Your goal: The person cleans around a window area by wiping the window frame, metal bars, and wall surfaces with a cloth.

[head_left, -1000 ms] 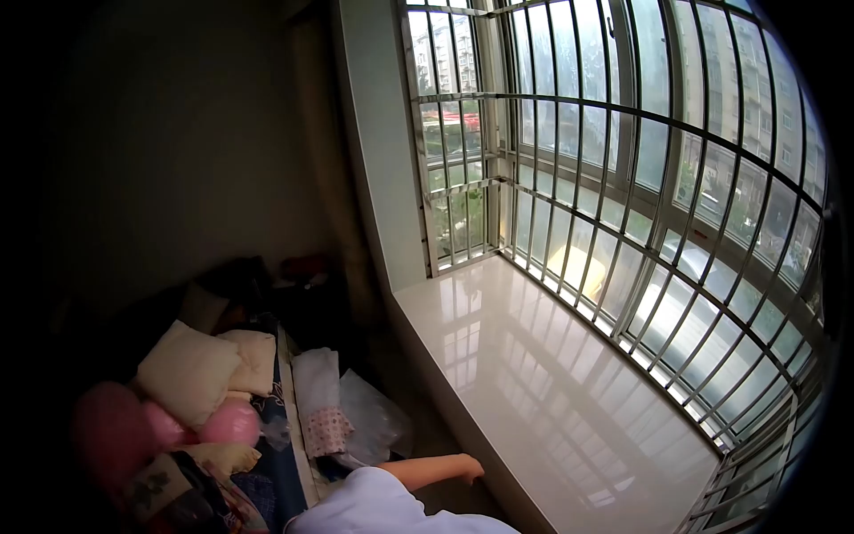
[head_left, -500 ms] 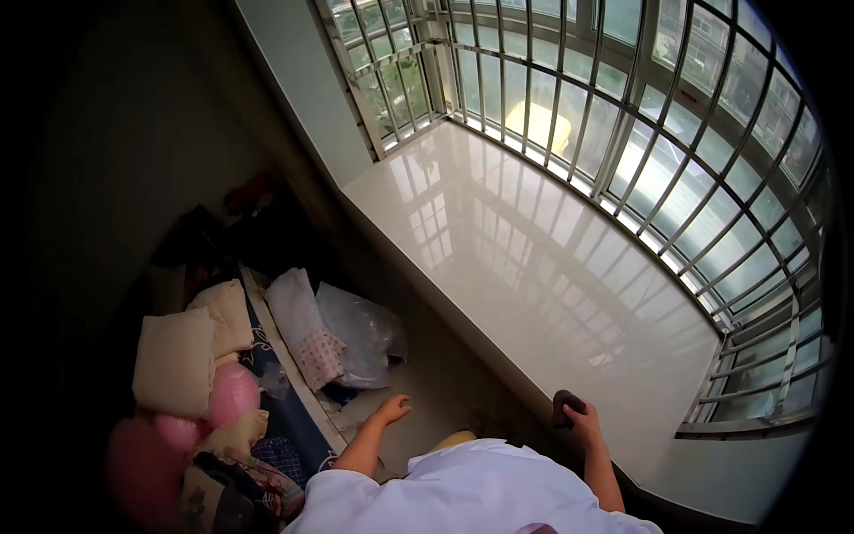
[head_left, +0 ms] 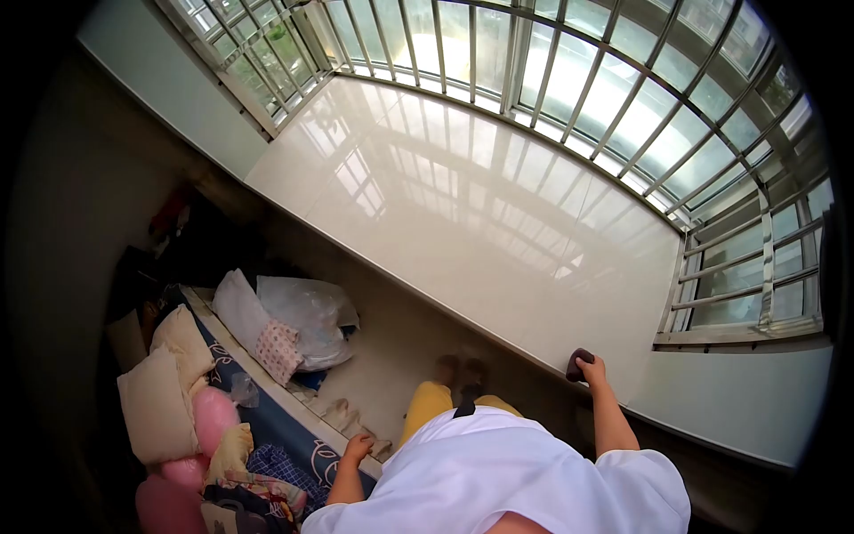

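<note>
My right hand [head_left: 594,368] is closed around a small dark brown object with rounded ends [head_left: 578,363], at the front right edge of the glossy pale window ledge [head_left: 463,222]. Its exact kind does not show. Low beside my body hangs my left hand [head_left: 358,448], empty, fingers loosely bent and a little apart. Close to it, a beige cloth [head_left: 342,416] lies along the edge of the bed [head_left: 229,367].
Metal bars [head_left: 614,142] curve around the ledge in front of the windows. At left the bed carries cream cushions [head_left: 158,405], pink balloons [head_left: 213,418] and folded clothes. Beyond it are a clear plastic bag [head_left: 307,311] and a pink-patterned cloth [head_left: 279,351]. My slippers [head_left: 461,369] stand on the floor.
My view has turned, and the ledge lies more squarely ahead. My right hand still holds the dark brown object by the ledge edge. My left hand has drawn lower, closer to my body.
</note>
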Motion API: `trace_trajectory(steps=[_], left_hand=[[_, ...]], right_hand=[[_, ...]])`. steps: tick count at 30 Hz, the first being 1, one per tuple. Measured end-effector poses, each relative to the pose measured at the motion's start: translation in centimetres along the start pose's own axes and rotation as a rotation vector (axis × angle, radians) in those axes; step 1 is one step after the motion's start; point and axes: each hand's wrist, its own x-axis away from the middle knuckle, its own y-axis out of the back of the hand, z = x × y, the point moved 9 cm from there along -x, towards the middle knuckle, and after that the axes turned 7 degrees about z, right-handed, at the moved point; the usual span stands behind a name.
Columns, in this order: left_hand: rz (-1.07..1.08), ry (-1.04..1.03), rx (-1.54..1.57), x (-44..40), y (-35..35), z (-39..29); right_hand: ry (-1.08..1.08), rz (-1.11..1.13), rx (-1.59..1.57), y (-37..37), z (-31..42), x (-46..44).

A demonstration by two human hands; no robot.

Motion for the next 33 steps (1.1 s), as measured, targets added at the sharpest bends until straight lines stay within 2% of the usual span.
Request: trace_trajectory(steps=[1,3,4,6,7,9,11,16,22,23,26,28,32,33], left_hand=[[0.018,-0.005,-0.032,-0.1,-0.4,-1.0],[-0.089,-0.102,0.048,-0.1,0.4,-3.7],[-0.078,-0.106,0.02,-0.7,0.2,-4.6],[-0.076,-0.331,0.119,-1.5,-0.2,-7.5],[-0.054,-0.332,0.089,-1.5,-0.8,-8.5],[-0.013,-0.358,0.08,-1.6,-2.3,-10.9],[0.041,-0.361,0.016,-2.1,-3.4,-12.2],[0.137,-0.338,-0.139,-4.6,-3.6,-10.4],[0.09,-0.338,-0.33,-5.5,-0.8,-12.4],[0.074,-0.34,-0.367,-5.8,-0.3,-13.5],[0.077,-0.374,-0.37,-5.2,0.4,-19.8],[0.095,-0.472,-0.414,-6.2,0.9,-24.0],[0.141,-0.581,-0.508,-7.6,1.9,-32.9],[0.146,-0.577,-0.506,-7.9,2.4,-34.5]], right_hand=[[-0.026,0.007,0.066,-0.2,-0.9,-0.6],[-0.005,0.035,0.261,-1.1,-1.8,-1.5],[-0.022,0.019,0.243,-1.1,-1.8,-1.1],[0.093,0.128,0.38,-2.7,-0.2,0.0],[0.07,0.106,0.363,-2.5,-0.8,0.4],[0.181,0.131,0.431,-3.1,-0.1,1.0],[0.122,0.139,0.436,-2.6,1.3,2.9],[0.082,0.179,0.566,-2.2,1.0,5.4],[0.038,0.111,0.464,-1.6,-2.7,6.2],[0.009,0.102,0.396,-1.6,-3.2,6.2],[-0.027,0.013,0.453,-2.0,-3.8,6.7],[-0.014,-0.073,0.41,-2.2,-3.9,7.7],[-0.059,-0.138,0.31,-4.3,-6.2,9.5],[-0.13,-0.088,0.257,-5.3,-8.2,9.5]])
